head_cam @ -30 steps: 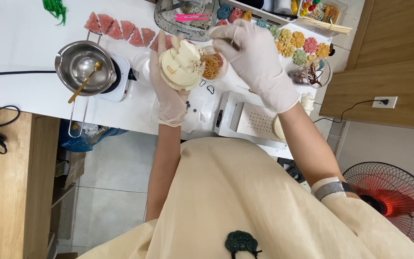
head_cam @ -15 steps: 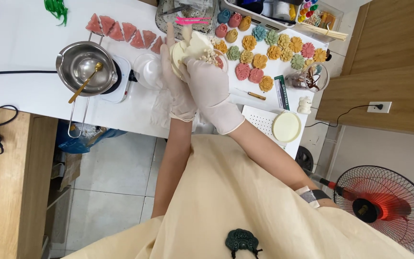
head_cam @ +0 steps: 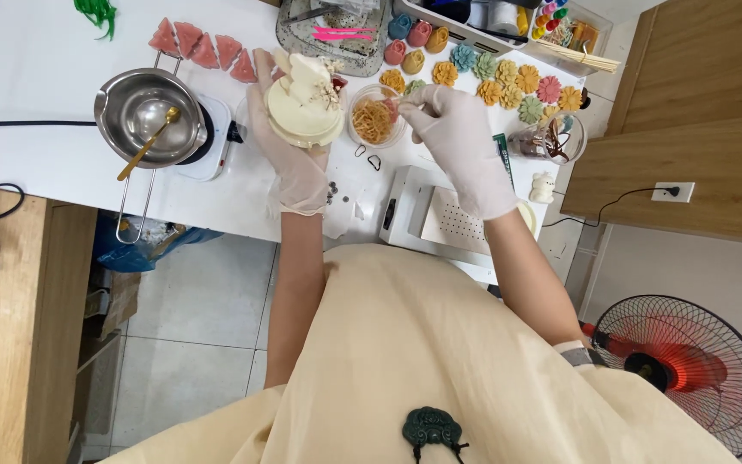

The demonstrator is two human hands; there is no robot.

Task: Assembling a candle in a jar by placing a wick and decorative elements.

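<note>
Holding a cream round candle (head_cam: 305, 116) in left hand (head_cam: 289, 150), right hand (head_cam: 453, 137) beside bowl (head_cam: 374, 120)

Gloved hands (head_cam: 302, 146) hold cream cake-shaped piece (head_cam: 304, 116) over table (head_cam: 36, 77).

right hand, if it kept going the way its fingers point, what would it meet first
The right hand points left toward the small clear bowl of orange shreds, so it would likely meet that bowl first; height above the bowl is hard to judge.

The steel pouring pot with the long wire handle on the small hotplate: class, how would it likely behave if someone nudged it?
The pot sits on a small hotplate, so it would probably slide. Its long wire handle overhangs the table edge, so a knock there might tip it.
</note>
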